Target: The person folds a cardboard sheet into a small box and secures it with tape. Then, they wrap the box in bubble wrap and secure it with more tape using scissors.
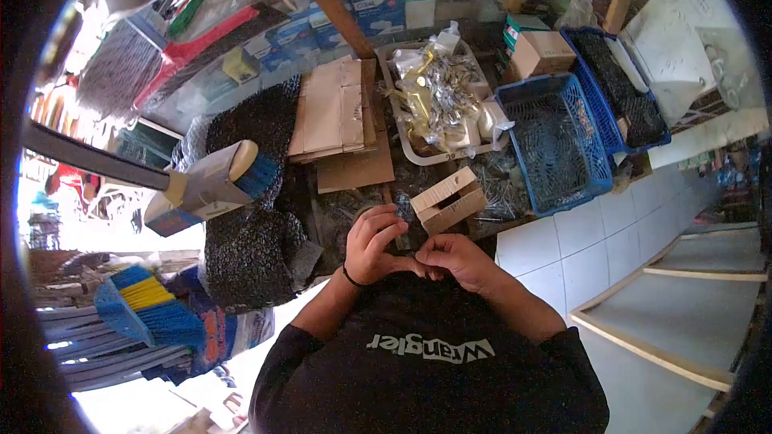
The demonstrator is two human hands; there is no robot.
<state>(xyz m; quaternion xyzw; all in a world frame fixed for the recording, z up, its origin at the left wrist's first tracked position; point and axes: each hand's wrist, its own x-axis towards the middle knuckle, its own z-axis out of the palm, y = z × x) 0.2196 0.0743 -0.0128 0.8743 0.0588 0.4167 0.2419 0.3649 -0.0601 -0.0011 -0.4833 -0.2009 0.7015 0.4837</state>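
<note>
My left hand (372, 247), with a dark band at the wrist, is raised in front of my chest. Its fingers are curled and its thumb side reaches toward the other hand. Close beside it, my right hand (452, 259) is closed in a pinch, its fingertips meeting the left hand's. Whatever lies between them is too small to make out. Just beyond the hands stands an open cardboard box (450, 202) with a slot-like gap in its top. Loose thin metal pieces (503, 193) lie to the right of that box.
A white basket (430, 159) heaped with plastic-wrapped metal parts stands behind the box. Blue baskets (527, 169) sit to the right, flattened cardboard (330, 112) to the left. Black bubble wrap (241, 261) and a blue-bristled broom (256, 173) flank my left side. A wooden post (326, 2) rises behind.
</note>
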